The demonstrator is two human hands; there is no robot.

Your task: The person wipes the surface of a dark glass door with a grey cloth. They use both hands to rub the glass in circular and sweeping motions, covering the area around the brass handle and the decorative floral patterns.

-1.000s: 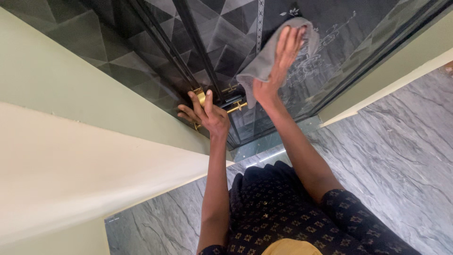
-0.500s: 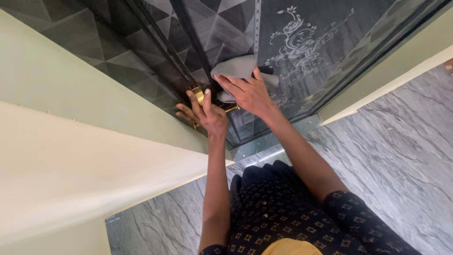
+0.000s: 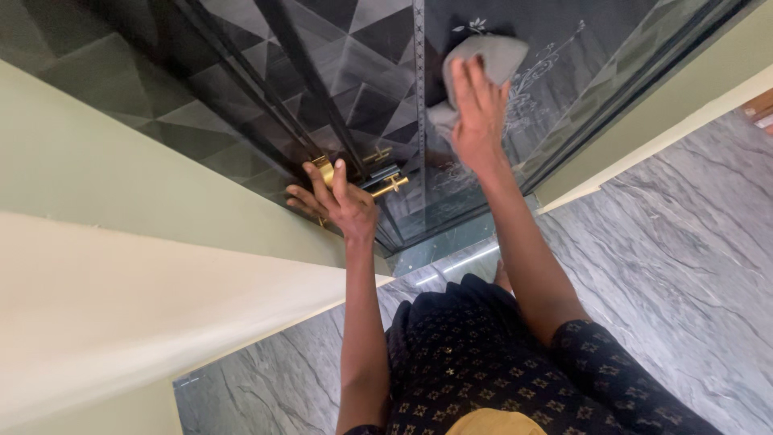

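Head view, looking down along both bare arms toward a dark glass door (image 3: pixel 515 121) with a pale etched floral pattern. Right hand (image 3: pixel 477 121) raised, fingers spread flat and pressing a grey cloth (image 3: pixel 491 56) against the glass; cloth pinned under the fingertips and palm, upper edge poking out beyond the fingers, a lighter fold hanging just to the thumb side. Right grip wide open and flat, holding the cloth only by pressure on the pane. Left hand (image 3: pixel 334 201) lower and well apart from the right, fingers curled over a gold door handle (image 3: pixel 324 171) at the door frame; a second gold lever (image 3: pixel 388 185) just beside the knuckles, toward the right hand. Left grip partly closed on the handle, fingers loosely wrapped. Pale green wall (image 3: pixel 121 153) beyond the left hand, grey marble floor (image 3: pixel 684 266) below the right forearm.
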